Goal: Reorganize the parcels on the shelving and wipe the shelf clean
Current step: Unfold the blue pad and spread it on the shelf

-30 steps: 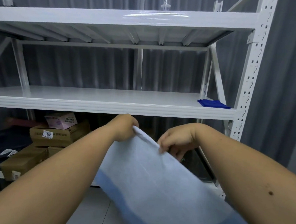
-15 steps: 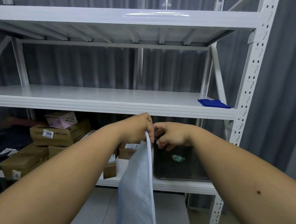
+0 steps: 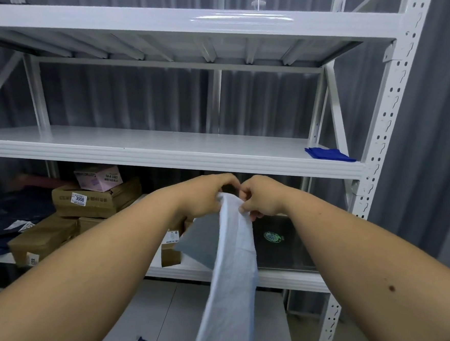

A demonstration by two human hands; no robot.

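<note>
Pinching the top edge of a pale blue cloth [image 3: 232,264] that hangs straight down, the left hand [image 3: 206,195] and right hand [image 3: 262,197] meet just below the middle shelf [image 3: 166,157], cardboard parcels [image 3: 93,203] lower left.

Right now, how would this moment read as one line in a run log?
left hand: grips pale blue cloth | right hand: pinches cloth top | cloth: hangs down | middle shelf: folded dark blue cloth right end

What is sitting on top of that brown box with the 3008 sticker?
A pink box rests on the brown box, tilted. Whatever lies behind them on the lower shelf is too dark to tell.
</note>
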